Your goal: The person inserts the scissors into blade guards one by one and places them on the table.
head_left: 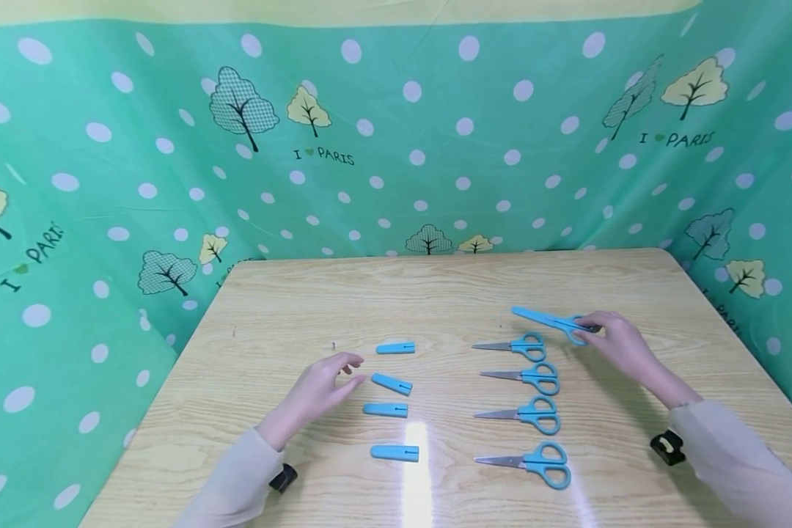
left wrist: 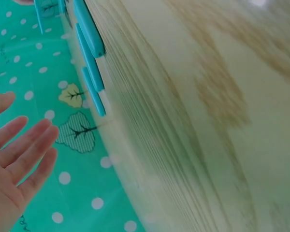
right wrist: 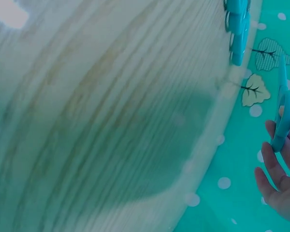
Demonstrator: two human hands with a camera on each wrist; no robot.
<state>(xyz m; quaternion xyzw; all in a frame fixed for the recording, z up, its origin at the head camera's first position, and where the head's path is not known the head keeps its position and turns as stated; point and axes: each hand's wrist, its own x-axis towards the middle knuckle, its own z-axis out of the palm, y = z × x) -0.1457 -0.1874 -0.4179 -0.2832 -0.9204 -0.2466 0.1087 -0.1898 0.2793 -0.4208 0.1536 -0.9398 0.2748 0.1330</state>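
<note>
At the back right of the table, my right hand (head_left: 615,339) holds a pair of blue-handled scissors (head_left: 563,323) by the finger loops. A blue sheath (head_left: 529,314) covers its blades, which point left. The right wrist view shows these sheathed scissors (right wrist: 283,113) between thumb and fingers. My left hand (head_left: 321,385) hovers with relaxed fingers beside the blue sheaths, nearest to a slightly slanted sheath (head_left: 391,383). In the left wrist view the left hand (left wrist: 21,166) has its fingers spread and holds nothing.
Several bare-bladed scissors (head_left: 540,378) lie in a column right of centre, blades leftward. Facing them on the left is a column of loose sheaths (head_left: 386,410). The wooden table (head_left: 290,301) ends at a green dotted curtain (head_left: 383,176) behind and at both sides.
</note>
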